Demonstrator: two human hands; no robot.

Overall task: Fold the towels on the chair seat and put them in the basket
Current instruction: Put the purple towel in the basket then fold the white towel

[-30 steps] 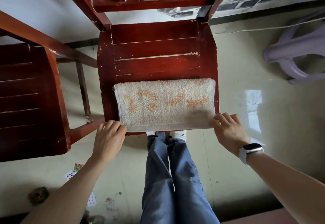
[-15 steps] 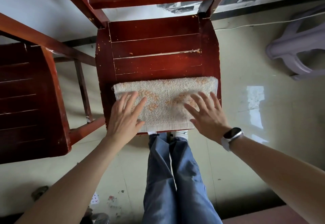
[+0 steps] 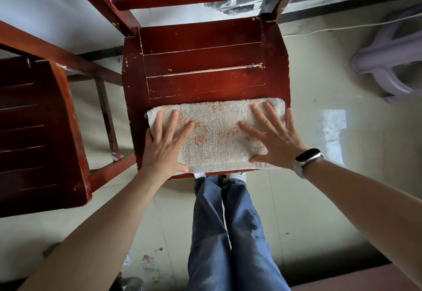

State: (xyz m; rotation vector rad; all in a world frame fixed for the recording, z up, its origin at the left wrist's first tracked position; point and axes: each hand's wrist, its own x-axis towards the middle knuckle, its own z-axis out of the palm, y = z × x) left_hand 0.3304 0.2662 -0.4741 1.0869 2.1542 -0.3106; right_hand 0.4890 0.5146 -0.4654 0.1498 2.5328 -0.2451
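Towel folded to a strip, lying on the near part of the chair seat, under both hands. Left hand flat on its left end, fingers straight and spread, gripping nothing. Right hand flat on its right end, fingers splayed too, watch on that wrist. Bare seat slats beyond the fingertips. Second chair left of the left hand. Plastic stool far right, beyond the right hand. No basket seen.
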